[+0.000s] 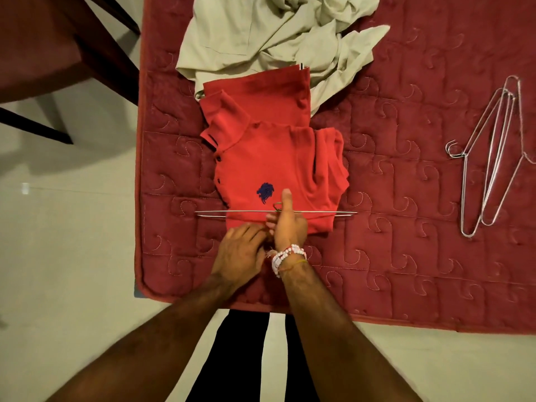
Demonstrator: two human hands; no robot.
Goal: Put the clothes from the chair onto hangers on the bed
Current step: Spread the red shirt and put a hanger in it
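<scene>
From the head view we read no writing, only a navy embroidered crest [264, 192] on the red polo [278, 166], folded on the quilted bed [406, 227]. Our right hand [288, 224] is closed around a wire hanger [232, 212] lying across the polo's near edge, thumb up. Our left hand [240, 253] presses curled fingers on the hem; whether it grips, we cannot tell. Spare hangers [493, 158] lie well apart, right; a crumpled beige garment [275, 33] lies beyond.

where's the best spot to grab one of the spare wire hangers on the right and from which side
Take the spare wire hangers at the hook end, which points left toward the red polo. Come from that left side and pinch the neck beside the hook: the frames overlap and lie flat on the bed, so the hooks are easiest to separate.
</scene>
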